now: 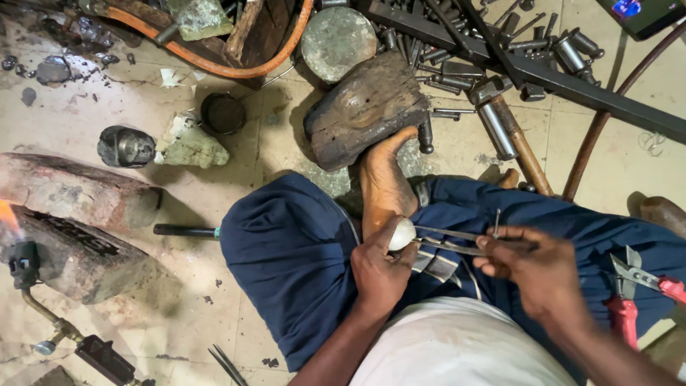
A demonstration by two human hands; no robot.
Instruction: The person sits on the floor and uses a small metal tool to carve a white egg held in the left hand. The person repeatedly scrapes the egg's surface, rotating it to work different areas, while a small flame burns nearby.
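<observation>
Currently left hand (379, 268) clenched around pale oval piece (402, 233), right hand (532, 268) pinching metal calipers (457, 241) whose tips touch it — best kept braced on lap, light pressure

Both hands meet over the lap
Left hand (379, 268) curled closed, knuckles up; right hand (532, 268) pinching, fingers bent; forearms converge.

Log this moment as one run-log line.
left hand: holds pale oval piece | right hand: holds metal dividers, tips at piece | lit torch far left
</observation>
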